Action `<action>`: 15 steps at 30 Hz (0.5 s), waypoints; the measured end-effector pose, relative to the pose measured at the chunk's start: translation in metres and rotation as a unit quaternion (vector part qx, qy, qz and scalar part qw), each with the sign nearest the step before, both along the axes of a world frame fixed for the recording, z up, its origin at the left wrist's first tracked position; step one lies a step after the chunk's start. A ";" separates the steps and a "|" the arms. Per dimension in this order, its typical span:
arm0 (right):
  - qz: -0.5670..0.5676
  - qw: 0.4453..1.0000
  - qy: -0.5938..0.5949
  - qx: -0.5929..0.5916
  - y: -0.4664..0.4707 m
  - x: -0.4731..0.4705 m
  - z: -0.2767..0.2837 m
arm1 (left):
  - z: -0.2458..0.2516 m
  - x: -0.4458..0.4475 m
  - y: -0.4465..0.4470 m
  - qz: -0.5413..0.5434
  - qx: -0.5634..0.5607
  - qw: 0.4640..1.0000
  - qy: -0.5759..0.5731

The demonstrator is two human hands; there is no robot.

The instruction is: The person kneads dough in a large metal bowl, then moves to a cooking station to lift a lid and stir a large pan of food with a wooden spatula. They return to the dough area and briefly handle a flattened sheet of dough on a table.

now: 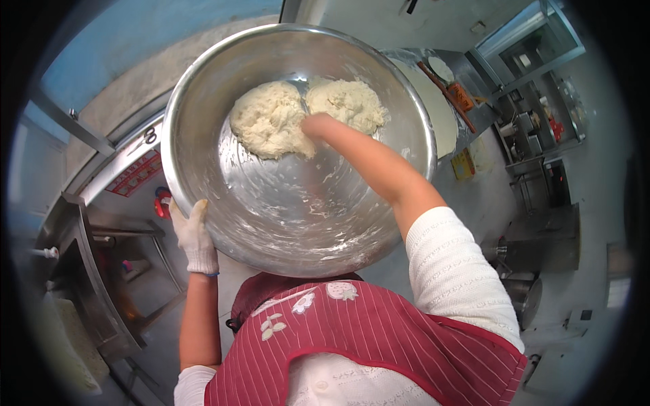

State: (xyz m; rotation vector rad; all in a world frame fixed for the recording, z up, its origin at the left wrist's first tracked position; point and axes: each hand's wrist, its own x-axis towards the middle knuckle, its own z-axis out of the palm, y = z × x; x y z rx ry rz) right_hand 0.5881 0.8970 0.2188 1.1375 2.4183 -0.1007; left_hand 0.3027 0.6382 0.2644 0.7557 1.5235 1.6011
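A large round stainless steel bowl [304, 218] spreads out before me, its inner wall smeared with dough residue. Two lumps of pale dough lie in its far half: a left lump [269, 119] and a rougher right lump [348, 104]. My left hand [193, 231], in a white knitted glove, grips the bowl's rim at the lower left, thumb over the edge. My bare right hand [315, 127] is at the inner edge of the left lump, between the two; its fingers are hidden or blurred, so their hold on the dough cannot be told.
Right of the bowl, a metal worktable bears a flat pale sheet [436, 111], a wooden rolling pin [447, 96] and an orange package [460, 96]. Scissors [150, 134] hang at the left. A steel counter [86, 243] stands at the left, metal shelves [538, 122] at the right.
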 end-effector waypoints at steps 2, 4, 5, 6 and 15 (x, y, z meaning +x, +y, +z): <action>0.002 0.997 0.058 0.045 0.015 -0.037 0.028 | 0.001 -0.003 0.000 0.004 -0.012 1.000 0.022; -0.002 0.986 0.125 0.112 0.010 -0.073 0.093 | 0.003 -0.002 -0.002 0.019 -0.023 1.000 0.010; -0.013 0.974 0.173 0.145 0.004 -0.079 0.118 | 0.006 0.002 -0.001 0.024 -0.016 1.000 -0.001; -0.022 0.954 0.258 0.149 0.000 -0.078 0.124 | 0.011 0.006 0.000 0.026 -0.006 1.000 -0.013; -0.067 0.974 0.054 -0.211 -0.081 -0.024 0.055 | 0.001 0.006 0.000 -0.020 0.044 0.999 -0.016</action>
